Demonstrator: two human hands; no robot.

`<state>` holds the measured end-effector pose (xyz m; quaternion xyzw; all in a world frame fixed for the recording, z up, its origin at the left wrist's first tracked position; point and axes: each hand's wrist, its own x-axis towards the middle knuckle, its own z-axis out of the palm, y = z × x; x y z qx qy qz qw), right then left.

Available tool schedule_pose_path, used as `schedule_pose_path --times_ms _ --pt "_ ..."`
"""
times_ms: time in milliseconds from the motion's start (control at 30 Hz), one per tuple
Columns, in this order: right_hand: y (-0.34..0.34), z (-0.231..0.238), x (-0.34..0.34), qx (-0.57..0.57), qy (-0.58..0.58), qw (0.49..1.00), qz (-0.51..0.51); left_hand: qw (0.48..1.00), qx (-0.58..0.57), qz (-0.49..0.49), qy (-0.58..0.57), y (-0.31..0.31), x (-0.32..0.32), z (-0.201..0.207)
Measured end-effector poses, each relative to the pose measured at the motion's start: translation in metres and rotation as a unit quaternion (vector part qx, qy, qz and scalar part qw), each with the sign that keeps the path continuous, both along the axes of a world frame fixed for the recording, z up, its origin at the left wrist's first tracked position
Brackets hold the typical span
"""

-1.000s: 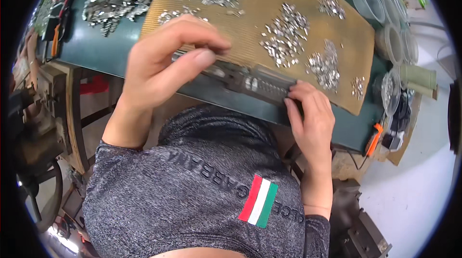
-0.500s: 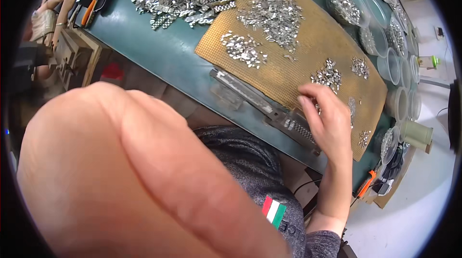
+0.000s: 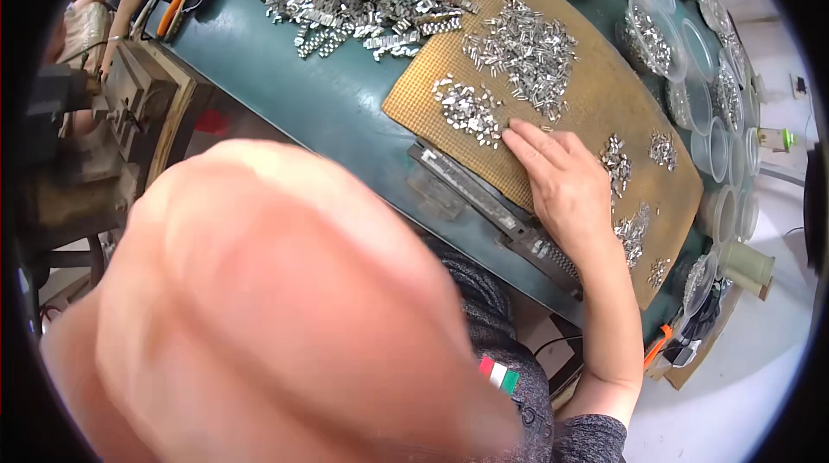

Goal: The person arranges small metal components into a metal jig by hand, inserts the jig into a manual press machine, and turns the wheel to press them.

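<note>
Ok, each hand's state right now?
Left hand: blurred, near the camera; cannot tell.
Right hand: over tan textured mat, beside small silver metal pieces; grip unclear.

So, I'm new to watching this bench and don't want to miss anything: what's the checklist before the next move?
1. Right hand over the mat: ok.
2. Its fingertips beside the leftmost pile: ok.
3. Piece in its grip: cannot tell.
4. Rail along the mat's near edge: ok.
5. Left hand clear of the camera's view: not ok, large and blurred.
</note>
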<state>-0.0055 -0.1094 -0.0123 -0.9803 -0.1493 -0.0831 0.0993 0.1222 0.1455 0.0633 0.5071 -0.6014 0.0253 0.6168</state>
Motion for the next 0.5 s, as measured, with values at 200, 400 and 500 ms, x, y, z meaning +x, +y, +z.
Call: schedule_pose_path --times_ms 200,400,500 --pt "-0.007 0.008 -0.021 0.021 0.011 1.000 -0.018 0.981 0.129 0.139 0.033 -0.010 -0.010 -0.030" --pt "-0.016 0.010 -0.018 0.138 0.011 0.986 -0.096 0.954 0.260 0.142 0.043 -0.036 -0.002 -0.081" --pt "-0.016 0.009 -0.011 0.166 0.034 0.978 -0.121 0.951 0.276 0.140 0.007 -0.048 -0.004 -0.084"
